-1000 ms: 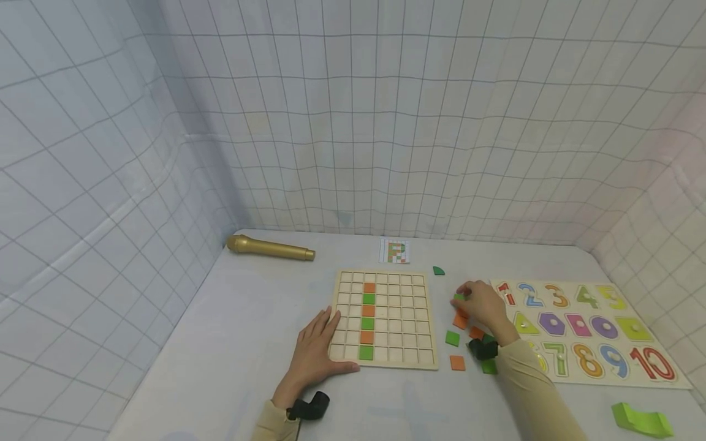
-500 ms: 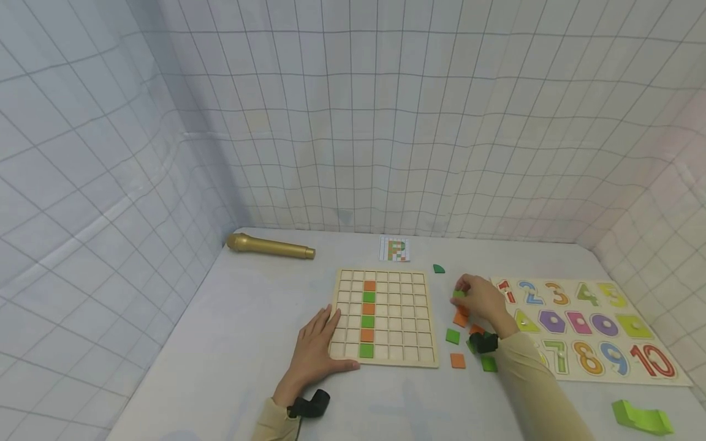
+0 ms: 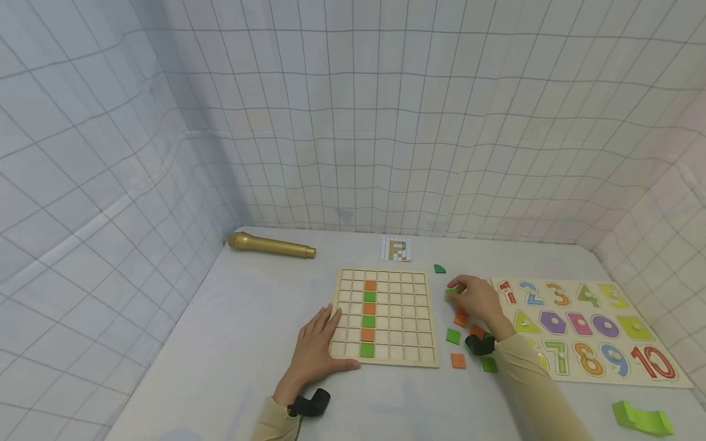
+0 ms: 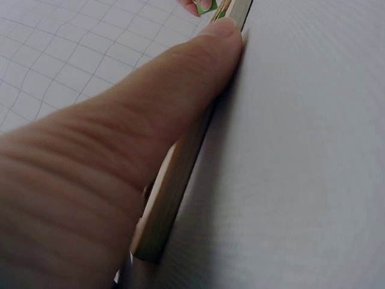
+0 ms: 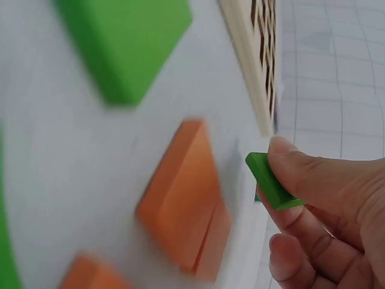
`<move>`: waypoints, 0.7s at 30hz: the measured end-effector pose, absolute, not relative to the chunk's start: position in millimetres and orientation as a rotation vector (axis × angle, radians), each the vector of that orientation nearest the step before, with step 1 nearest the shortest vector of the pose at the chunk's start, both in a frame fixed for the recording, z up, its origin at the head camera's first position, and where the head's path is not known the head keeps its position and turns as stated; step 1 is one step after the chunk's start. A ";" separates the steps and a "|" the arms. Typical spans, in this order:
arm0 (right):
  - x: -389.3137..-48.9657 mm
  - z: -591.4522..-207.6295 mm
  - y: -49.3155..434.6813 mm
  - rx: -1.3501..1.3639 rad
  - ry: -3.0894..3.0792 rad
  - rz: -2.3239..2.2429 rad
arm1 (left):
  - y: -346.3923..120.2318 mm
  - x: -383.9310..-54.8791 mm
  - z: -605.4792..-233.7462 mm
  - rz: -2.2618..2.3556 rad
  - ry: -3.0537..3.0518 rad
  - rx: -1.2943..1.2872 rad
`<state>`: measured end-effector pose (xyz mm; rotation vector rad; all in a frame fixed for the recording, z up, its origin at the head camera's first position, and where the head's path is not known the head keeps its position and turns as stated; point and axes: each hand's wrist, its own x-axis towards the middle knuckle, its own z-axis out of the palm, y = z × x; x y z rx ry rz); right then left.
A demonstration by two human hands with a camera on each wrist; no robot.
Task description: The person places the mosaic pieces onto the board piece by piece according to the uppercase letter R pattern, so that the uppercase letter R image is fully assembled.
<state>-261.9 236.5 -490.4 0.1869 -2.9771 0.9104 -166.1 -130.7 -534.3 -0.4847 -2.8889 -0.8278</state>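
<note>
A wooden grid board (image 3: pixel 402 318) lies flat on the table, with a column of alternating orange and green square tiles in its third column. My left hand (image 3: pixel 314 349) rests on the board's left edge, fingers spread, its thumb along the near edge; the left wrist view shows that thumb (image 4: pixel 192 66) close up. To the right of the board, my right hand (image 3: pixel 478 301) pinches a green square tile (image 5: pixel 274 180) between thumb and fingers, above the table. Below that hand lie loose orange tiles (image 5: pixel 180 192) and a loose green tile (image 3: pixel 453 336).
A small pattern card (image 3: pixel 395 248) lies behind the board, and a dark green quarter-round piece (image 3: pixel 439 269) at its right. A gold microphone (image 3: pixel 273 245) lies far left. A number puzzle board (image 3: pixel 592 331) and a green curved block (image 3: pixel 642 419) are at right.
My right hand has shifted slightly left toward the board with the green tile, which turned a little in the fingers. My left hand stays where it was.
</note>
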 end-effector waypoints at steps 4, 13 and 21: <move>-262.1 -489.3 222.7 0.224 -2.919 0.986 | -130.8 -166.2 -534.3 -0.827 -2.889 -0.481; -268.6 -485.1 182.7 0.349 -2.814 1.113 | -130.9 -166.4 -533.5 -0.824 -2.883 -0.493; -274.2 -481.7 149.4 0.386 -2.781 1.163 | -131.2 -165.4 -534.1 -0.829 -2.884 -0.497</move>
